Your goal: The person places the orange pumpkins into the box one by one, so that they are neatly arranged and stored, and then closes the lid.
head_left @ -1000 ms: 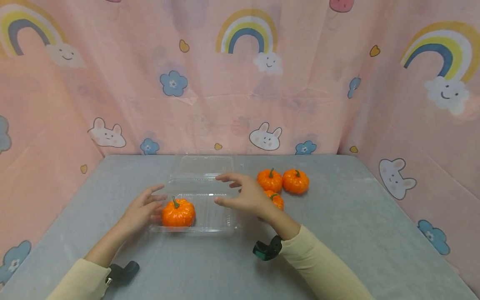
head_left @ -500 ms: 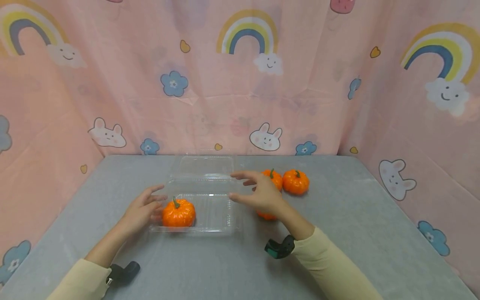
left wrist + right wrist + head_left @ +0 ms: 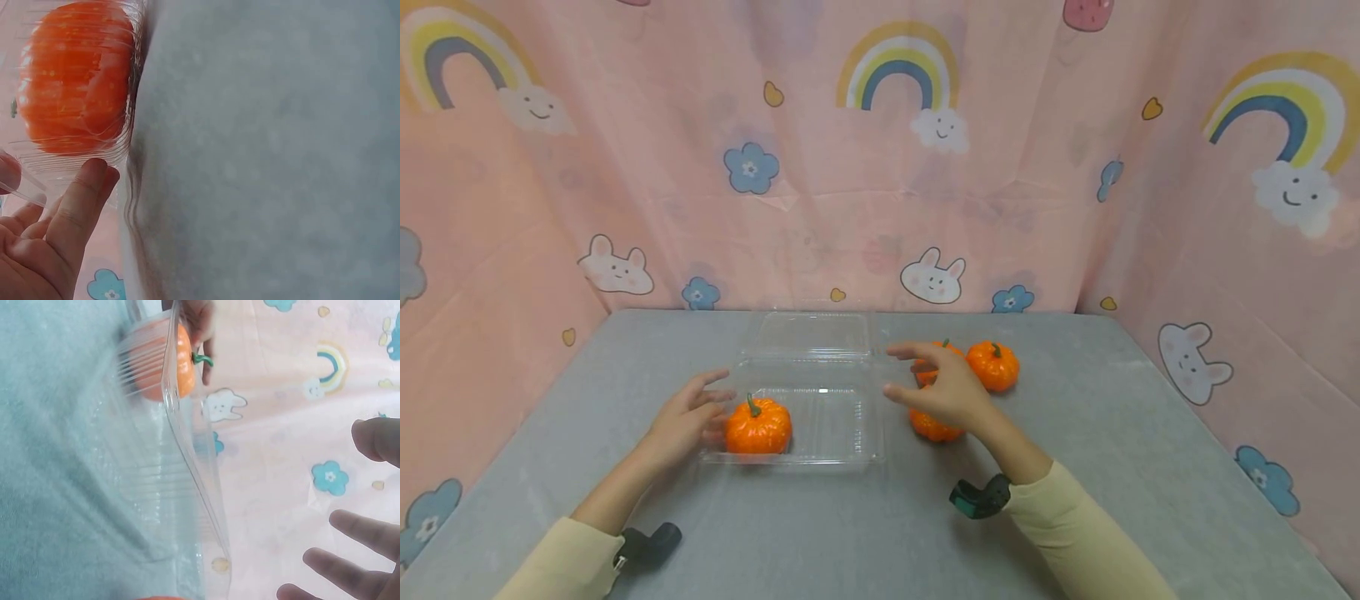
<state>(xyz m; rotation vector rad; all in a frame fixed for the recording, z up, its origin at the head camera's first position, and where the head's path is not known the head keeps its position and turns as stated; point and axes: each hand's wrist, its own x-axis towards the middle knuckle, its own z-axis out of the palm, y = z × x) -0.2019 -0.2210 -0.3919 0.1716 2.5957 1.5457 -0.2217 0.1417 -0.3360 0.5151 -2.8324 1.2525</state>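
A small orange pumpkin with a green stem sits in the left end of a clear plastic clamshell container. At the container's left end, my left hand holds the rim, which passes between its digits in the left wrist view. My right hand hovers right of the container, fingers spread and nothing held. Partly hidden behind and beneath it are a back pumpkin and a front pumpkin. Another pumpkin stands to their right in full sight. Through the container wall, the right wrist view shows the boxed pumpkin.
The container's hinged lid lies folded back toward the far edge of the grey table. A pink patterned curtain rises behind and at both sides. Dark camera mounts hang from both wrists.
My right hand has moved right, from over the container to over the loose pumpkins, covering parts of two. The left hand and the boxed pumpkin stay in place.
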